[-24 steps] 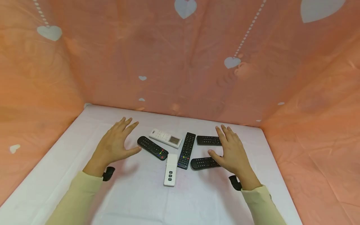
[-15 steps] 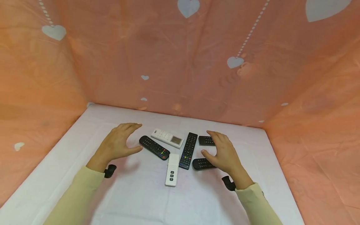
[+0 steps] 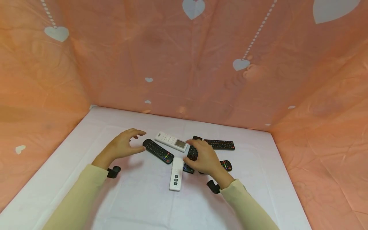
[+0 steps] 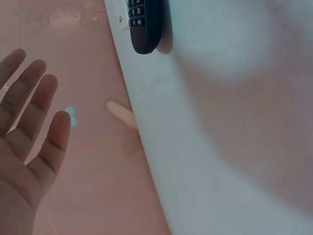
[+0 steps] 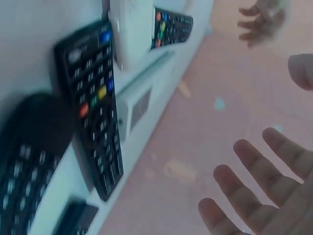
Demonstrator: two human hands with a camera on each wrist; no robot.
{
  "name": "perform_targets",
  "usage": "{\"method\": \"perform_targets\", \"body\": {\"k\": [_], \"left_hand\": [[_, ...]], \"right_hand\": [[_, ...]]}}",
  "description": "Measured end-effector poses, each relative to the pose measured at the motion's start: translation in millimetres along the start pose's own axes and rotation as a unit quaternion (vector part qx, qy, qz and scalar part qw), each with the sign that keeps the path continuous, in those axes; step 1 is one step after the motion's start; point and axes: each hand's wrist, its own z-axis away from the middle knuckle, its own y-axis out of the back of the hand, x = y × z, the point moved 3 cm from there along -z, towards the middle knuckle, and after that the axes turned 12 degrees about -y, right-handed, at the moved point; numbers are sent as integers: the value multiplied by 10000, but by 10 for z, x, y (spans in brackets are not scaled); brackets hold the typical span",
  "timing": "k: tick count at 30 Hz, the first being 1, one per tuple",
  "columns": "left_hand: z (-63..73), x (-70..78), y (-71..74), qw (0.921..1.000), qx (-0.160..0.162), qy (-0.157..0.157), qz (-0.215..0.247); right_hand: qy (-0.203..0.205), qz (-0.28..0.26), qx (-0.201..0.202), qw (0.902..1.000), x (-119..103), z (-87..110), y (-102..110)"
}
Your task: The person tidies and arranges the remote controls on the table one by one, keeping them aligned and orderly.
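My left hand (image 3: 122,145) hovers at the left end of a black remote control (image 3: 158,151), thumb and fingers apart with nothing held. In the left wrist view its fingers (image 4: 41,93) are spread. My right hand (image 3: 205,157) hangs over a long black remote (image 3: 192,153) and partly hides it. Its fingers (image 5: 239,191) look relaxed and clear of the remotes in the right wrist view. A white remote with a small screen (image 3: 168,140) lies behind, and a white remote with several dark buttons (image 3: 175,177) lies in front, between the hands.
Two more black remotes lie at the right: one (image 3: 225,145) toward the back, another (image 3: 226,165) mostly covered by the right hand. All rest on a white-covered table (image 3: 138,204). Orange cloth (image 3: 184,64) with white hearts walls the back and both sides.
My right hand has moved left, from above the right-hand black remotes to above the long black one. My left hand has dipped slightly, its fingers bending more. The remotes lie unmoved.
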Motion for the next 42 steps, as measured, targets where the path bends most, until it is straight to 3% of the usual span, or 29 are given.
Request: {"method": "perform_targets", "body": {"k": [7,12,19,31,42], "left_hand": [[-51,-115,-82,9993,-193,110,302],[-91,-230,-145,9984,-374,187,388],[-165,-381,-235,9951,-789,408,434],[-191,-515,-322,9893,-972,755,781],[-251,-601,-421,9856,-1209,832,845]], "right_hand": [[5,-280,-518,9983,-129,-150,-271],[34,-66,-864,9962,-163,-269,-456],[-223,286,-1207,9920,-158,-367,-649],[-320,736,-1410,9868,-267,-428,-845],[-525,1012,-1453,9828,-250,-451,-947]]}}
